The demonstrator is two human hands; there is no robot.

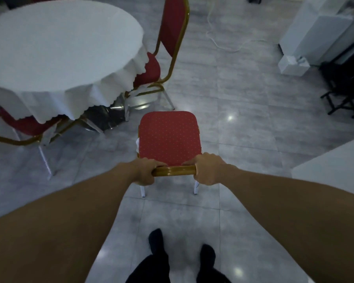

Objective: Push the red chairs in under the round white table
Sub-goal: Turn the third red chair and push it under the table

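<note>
Gripping the gold top rail (173, 170) of a red chair (169, 137), the left hand (145, 170) and right hand (209, 169) are closed around its two ends. This chair is seen standing on the grey floor (243, 94), apart from the round white worktop (55, 50), where two other red chairs (151, 68) (27, 125) are tucked partly under the cloth.

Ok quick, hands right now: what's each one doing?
Left hand: closed on the gold top rail of the red chair.
Right hand: closed on the same rail, at its other end.
</note>
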